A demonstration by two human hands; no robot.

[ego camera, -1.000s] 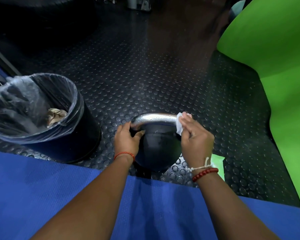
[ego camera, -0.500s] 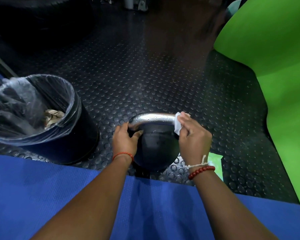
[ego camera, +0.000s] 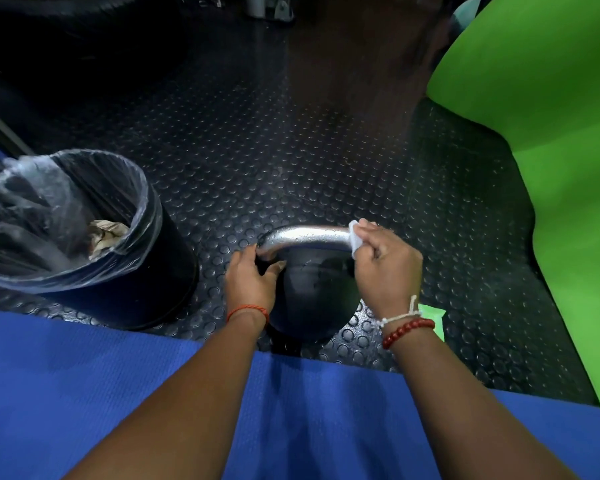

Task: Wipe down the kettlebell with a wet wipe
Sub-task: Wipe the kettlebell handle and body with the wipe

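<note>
Wiping: right hand point(ego camera: 388, 268) pinches wet wipe point(ego camera: 355, 239) on kettlebell point(ego camera: 312, 296) handle (3 o'clock end).
Bracing: left hand point(ego camera: 252, 282) grips 9 o'clock end.

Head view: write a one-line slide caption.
Cleaning up: the right hand holds a wet wipe on the kettlebell handle; the left hand grips its other end.

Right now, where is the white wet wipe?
In the head view, the right hand holds the white wet wipe against the right end of the black kettlebell's silver handle.

Left hand point(ego camera: 250, 284) cupped forward, thumb spread apart, right hand point(ego camera: 387, 271) closed, fingers point(ego camera: 373, 241) curled tight
</note>
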